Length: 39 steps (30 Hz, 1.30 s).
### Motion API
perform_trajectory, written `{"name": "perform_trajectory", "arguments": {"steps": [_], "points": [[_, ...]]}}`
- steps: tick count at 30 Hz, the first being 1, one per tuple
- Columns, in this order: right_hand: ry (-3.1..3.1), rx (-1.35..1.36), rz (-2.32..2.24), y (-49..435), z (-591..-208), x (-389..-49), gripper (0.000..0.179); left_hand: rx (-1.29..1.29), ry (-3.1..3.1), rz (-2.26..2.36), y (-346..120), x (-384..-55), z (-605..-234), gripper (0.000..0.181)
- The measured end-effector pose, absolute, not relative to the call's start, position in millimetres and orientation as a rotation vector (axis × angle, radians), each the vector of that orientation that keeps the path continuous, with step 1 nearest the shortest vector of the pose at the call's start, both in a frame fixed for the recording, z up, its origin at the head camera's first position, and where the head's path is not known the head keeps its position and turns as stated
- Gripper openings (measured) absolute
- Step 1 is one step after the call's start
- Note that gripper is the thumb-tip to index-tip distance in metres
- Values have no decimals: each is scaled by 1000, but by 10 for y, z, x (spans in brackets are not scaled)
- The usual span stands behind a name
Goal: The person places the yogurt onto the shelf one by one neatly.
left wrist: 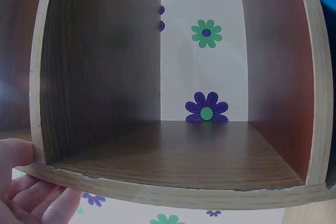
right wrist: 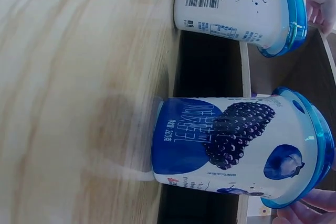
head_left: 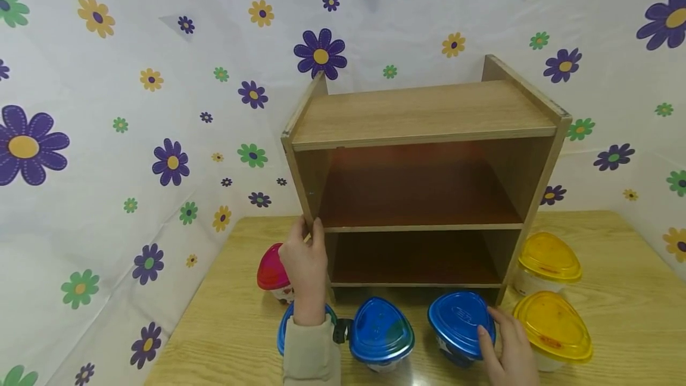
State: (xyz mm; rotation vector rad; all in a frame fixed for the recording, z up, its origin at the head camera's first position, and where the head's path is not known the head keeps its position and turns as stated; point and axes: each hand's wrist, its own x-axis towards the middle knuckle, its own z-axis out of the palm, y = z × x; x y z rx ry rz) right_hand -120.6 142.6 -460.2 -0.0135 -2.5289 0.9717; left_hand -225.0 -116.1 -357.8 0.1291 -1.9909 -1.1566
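Left hand (head_left: pixel 306 258) around shelf (head_left: pixel 298 177), right hand (head_left: pixel 509 347) half-curled on blue-lidded tub (head_left: pixel 458 321)

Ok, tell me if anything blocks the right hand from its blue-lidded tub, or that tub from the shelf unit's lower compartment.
Nothing visible separates the right hand from the blue-lidded tub; fingers touch the lid. Toward the lower compartment, only the raised bottom board seems in the way; the tub likely needs lifting over it.

White flower-printed wall covering (head_left: pixel 209 46) rises behind a wood-grain table (head_left: pixel 214 329).
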Motion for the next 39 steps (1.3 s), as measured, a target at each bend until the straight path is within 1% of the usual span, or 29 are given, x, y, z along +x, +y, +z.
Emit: {"name": "perform_trajectory", "arguments": {"steps": [4, 9, 16, 19, 22, 25, 27, 30, 32, 35, 39], "points": [[-2529, -4, 974, 1428, -4602, -1220, 29, 140, -2003, -1169, -1159, -2255, -3584, 23], [-2487, 71, 978, 1440, -4624, -1258, 25, 153, -2006, -1176, -1147, -2252, -3577, 24], [-2485, 128, 1010, 1451, -4640, -1302, 26, 140, -2020, -1177, -1134, -2258, -3572, 25], [-2548, 100, 1091, 1461, -4629, -1305, 29, 144, -2022, -1173, -1134, -2254, -3566, 25], [-2610, 49, 1329, 1498, -4613, -1307, 38, 151, -2026, -1179, -1130, -2254, -3564, 25], [-2630, -24, 1648, 1549, -4610, -1312, 54, 151, -2026, -1179, -1127, -2258, -3562, 26], [-2647, -71, 1816, 1584, -4628, -1326, 69, 154, -2030, -1177, -1128, -2259, -3562, 25], [-2733, -147, 1891, 1617, -4662, -1346, 87, 161, -2038, -1175, -1130, -2256, -3558, 25], [-2831, -189, 1858, 1638, -4695, -1359, 95, 164, -2041, -1177, -1133, -2256, -3560, 25], [-2906, -202, 1843, 1661, -4751, -1375, 100, 162, -2035, -1173, -1137, -2253, -3562, 24], [-2838, -99, 1945, 1671, -4829, -1411, 100, 152, -2017, -1160, -1143, -2245, -3561, 22]]}}
